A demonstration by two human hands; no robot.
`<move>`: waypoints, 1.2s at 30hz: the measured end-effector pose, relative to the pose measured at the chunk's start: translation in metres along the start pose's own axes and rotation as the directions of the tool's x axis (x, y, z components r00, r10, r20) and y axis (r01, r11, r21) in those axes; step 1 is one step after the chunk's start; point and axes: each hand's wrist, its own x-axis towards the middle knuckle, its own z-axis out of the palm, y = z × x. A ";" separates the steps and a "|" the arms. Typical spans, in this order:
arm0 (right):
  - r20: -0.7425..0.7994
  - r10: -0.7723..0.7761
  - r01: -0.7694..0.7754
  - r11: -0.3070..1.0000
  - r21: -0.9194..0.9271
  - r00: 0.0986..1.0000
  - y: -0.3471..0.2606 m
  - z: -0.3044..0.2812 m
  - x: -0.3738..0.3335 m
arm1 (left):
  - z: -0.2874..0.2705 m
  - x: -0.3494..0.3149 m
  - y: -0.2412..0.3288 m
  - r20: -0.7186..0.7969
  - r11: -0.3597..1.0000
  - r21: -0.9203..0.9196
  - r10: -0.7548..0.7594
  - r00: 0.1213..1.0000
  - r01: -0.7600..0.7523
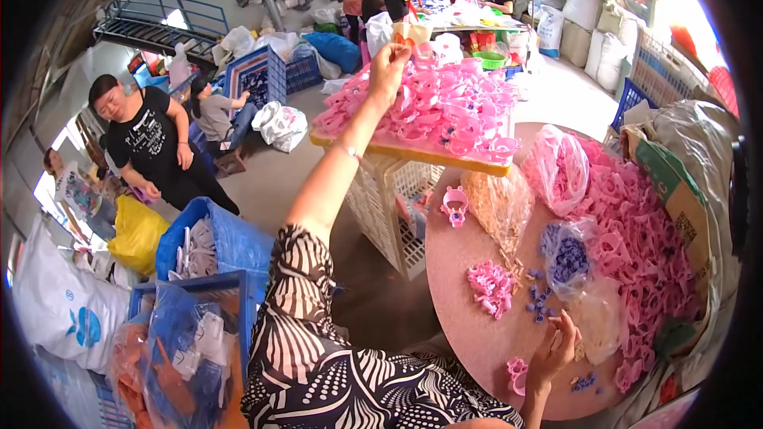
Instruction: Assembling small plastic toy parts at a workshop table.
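Note:
My left arm stretches up and forward across a raised board (477,165) heaped with pink plastic pieces (453,103). At the heap's far left edge my left hand (388,70) has its fingers pinched together beside something orange and tan; what they hold, if anything, is too small to make out. Over the round table (461,270), my right hand (559,347) is loosely curled with its fingers apart, and nothing shows in it. Just beyond it lie small blue parts (540,302) and small pink parts (490,287). A single pink piece (517,376) lies left of that hand.
Clear bags hold tan parts (502,202), blue parts (569,260) and pink pieces (559,165). More pink pieces (644,254) cover the table's right side. A crate (389,206) supports the board. Left stand a blue bin (238,230) and a person in black (155,135); others sit further back.

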 end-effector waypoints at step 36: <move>-0.027 -0.060 0.053 0.972 -0.227 0.998 0.005 -0.031 -0.013 | 0.055 -0.201 0.024 0.788 0.448 0.394 0.285 0.546 -0.802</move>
